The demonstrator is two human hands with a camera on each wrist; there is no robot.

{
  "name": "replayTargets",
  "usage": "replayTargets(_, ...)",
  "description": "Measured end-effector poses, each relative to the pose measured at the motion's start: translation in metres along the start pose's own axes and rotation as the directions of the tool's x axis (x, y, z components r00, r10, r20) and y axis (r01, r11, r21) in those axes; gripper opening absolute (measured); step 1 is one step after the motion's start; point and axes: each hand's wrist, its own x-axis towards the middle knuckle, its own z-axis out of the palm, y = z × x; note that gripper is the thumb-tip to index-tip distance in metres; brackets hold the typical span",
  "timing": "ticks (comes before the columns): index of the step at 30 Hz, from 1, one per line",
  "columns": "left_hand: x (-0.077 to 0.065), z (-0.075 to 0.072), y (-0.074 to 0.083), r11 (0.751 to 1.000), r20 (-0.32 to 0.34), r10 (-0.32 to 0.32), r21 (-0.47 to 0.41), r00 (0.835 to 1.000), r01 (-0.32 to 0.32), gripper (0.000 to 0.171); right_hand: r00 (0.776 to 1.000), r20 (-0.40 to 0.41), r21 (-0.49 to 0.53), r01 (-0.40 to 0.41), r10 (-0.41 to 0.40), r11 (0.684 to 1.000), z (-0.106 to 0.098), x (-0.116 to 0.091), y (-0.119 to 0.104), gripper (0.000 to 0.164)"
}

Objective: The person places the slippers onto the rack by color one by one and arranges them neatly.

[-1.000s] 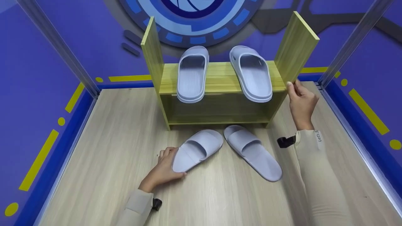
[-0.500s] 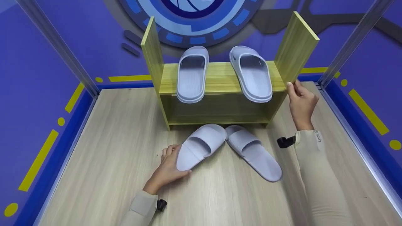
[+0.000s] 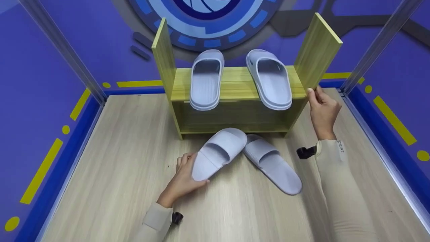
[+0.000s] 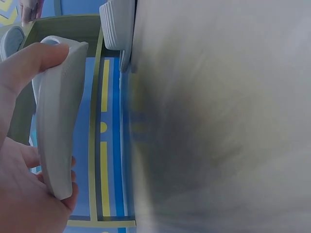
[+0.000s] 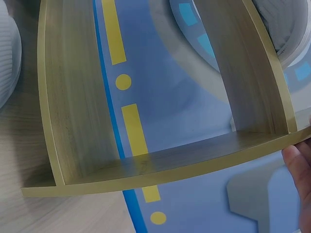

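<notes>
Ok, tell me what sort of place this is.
Probably a small demo or recording booth rather than a home: printed purple-blue wall panels with graphics, metal corner posts where they meet, and one wooden shoe rack standing on a pale wood-grain surface.

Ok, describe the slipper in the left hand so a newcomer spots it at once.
Start at the wooden rack, then drop to the space just in front of it. The pale slipper on the left there is yours: the left hand grips its heel, whereas no hand holds the other slipper beside it.
</notes>
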Motion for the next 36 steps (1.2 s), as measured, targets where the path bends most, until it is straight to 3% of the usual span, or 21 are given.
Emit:
replayTargets(11,0.015,0.008,0.008,1.000,-0.117,-0.010,0.025,0.993,0.013,0.098,1.000,-0.003,0.018,-0.019,0.019,1.000,0.001,0.000,0.001,0.028)
replayTargets(15,0.021,0.011,0.011,0.999,-0.147,-0.042,0.012,0.988,0.045,0.097,1.000,-0.003,0.019,-0.019,0.019,1.000,0.001,-0.001,0.002,0.028)
replayTargets(28,0.046,0.031,0.025,0.993,-0.275,-0.115,-0.017,0.954,0.115,0.098,1.000,-0.003,0.043,-0.022,0.022,0.999,0.000,-0.001,0.000,0.026)
replayTargets(36,0.059,0.044,0.032,0.988,-0.351,-0.153,-0.040,0.924,0.149,0.098,1.000,0.006,0.012,-0.020,0.020,1.000,-0.001,-0.001,0.000,0.027)
